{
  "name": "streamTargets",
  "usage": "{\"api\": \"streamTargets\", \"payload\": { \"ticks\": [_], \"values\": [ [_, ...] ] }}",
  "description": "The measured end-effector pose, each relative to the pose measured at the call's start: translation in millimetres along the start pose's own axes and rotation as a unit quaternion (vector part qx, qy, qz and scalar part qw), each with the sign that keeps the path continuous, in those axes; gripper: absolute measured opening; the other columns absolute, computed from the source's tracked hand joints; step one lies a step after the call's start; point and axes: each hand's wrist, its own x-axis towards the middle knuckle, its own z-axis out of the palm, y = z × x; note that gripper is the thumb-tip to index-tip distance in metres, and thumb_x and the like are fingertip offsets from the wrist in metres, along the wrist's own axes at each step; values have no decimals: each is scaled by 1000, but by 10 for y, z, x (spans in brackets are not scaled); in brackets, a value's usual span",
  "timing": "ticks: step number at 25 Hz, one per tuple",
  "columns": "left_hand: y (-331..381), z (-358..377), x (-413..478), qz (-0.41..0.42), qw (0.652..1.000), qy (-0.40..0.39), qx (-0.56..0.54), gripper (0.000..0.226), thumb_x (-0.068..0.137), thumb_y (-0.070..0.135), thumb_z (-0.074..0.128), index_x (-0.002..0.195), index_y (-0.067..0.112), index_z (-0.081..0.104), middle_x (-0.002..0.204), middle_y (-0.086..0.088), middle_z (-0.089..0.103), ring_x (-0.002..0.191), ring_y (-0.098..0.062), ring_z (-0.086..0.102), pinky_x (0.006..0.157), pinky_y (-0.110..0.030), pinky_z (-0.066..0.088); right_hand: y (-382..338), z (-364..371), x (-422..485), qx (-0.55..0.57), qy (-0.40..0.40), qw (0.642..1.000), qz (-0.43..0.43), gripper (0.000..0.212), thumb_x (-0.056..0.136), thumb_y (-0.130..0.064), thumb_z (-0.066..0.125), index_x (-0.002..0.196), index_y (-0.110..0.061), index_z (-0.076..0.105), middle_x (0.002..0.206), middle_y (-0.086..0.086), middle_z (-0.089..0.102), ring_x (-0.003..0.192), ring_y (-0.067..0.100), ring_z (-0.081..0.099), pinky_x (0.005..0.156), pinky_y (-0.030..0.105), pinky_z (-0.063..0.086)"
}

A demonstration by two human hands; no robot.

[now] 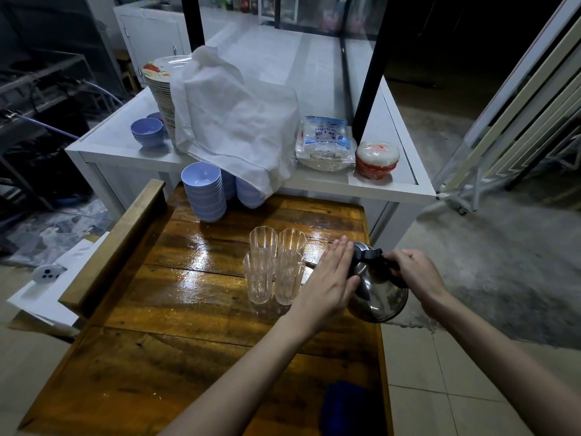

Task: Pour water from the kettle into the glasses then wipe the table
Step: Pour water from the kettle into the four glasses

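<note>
Several clear ribbed glasses (274,264) stand close together in the middle of the glossy wooden table (176,309). Just right of them a steel kettle (379,297) with a black lid and handle tilts left, its spout toward the near right glass. My right hand (412,273) grips the black handle. My left hand (330,278) lies flat with straight fingers against the kettle's lid and left side, hiding the spout's base. A blue cloth (349,407) lies at the table's near right corner.
Stacks of lilac bowls (204,191) stand at the table's far edge. Behind is a white counter (405,187) with a plate stack under a white cloth (232,121), a bagged packet (325,143) and a red and white tub (377,158). The table's right edge drops to floor.
</note>
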Motion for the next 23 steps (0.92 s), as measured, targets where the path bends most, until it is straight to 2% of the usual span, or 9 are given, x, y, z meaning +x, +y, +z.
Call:
{"api": "streamTargets", "payload": {
  "ticks": [2, 6, 9, 13, 17, 20, 23],
  "values": [
    [17, -11, 4, -2, 1000, 1, -4, 60, 103, 36, 25, 153, 13, 0, 162, -3, -4, 148, -10, -9, 120, -26, -4, -5, -14, 13, -6, 0, 1000, -11, 37, 94, -22, 53, 76, 8, 66, 63, 7, 53, 61, 18, 47, 58, 32, 34],
    [33, -46, 13, 0, 1000, 6, -5, 60, 103, 36, 26, 153, 13, 1, 162, -3, -3, 148, -10, -8, 120, -26, -3, -11, -26, 44, -17, 2, 999, -31, 39, 94, -22, 53, 78, 12, 64, 65, 10, 55, 64, 19, 48, 60, 32, 34],
    [28, -65, 8, -3, 1000, 4, -2, 60, 103, 35, 27, 153, 13, 1, 161, -4, -3, 148, -11, -8, 119, -24, -5, 13, -1, 71, -21, 8, 999, -33, 40, 93, -25, 54, 77, 11, 64, 65, 10, 56, 64, 20, 50, 61, 33, 36],
    [6, -73, -8, -7, 1000, 3, -2, 60, 103, 35, 27, 153, 12, 2, 162, -4, -3, 148, -10, -8, 121, -28, -2, 34, 38, 74, -14, 5, 999, -28, 40, 91, -25, 55, 71, 8, 63, 59, 4, 53, 61, 18, 48, 60, 33, 35],
    [-24, -44, -32, -7, 1000, 9, -11, 59, 104, 37, 26, 153, 16, 1, 162, 0, -4, 147, -4, -10, 121, -27, -1, 1, 47, 32, -22, 2, 999, -33, 41, 92, -26, 54, 69, 6, 63, 59, 4, 55, 60, 17, 50, 60, 33, 37],
    [-43, -17, -33, -9, 1000, 0, -18, 59, 104, 38, 26, 153, 19, -1, 161, 4, -8, 145, 1, -14, 120, -24, -3, -1, 48, 29, -35, 18, 999, -27, 37, 91, -28, 55, 61, -7, 61, 54, 0, 52, 55, 14, 47, 56, 30, 35],
    [-27, -23, -39, -11, 1000, -1, -17, 59, 104, 38, 25, 153, 19, -1, 161, 4, -8, 145, 1, -14, 120, -23, -3, 15, 46, 31, -36, 19, 999, -24, 42, 89, -31, 55, 61, 0, 61, 55, 3, 53, 56, 16, 48, 58, 32, 36]
  ]
}}
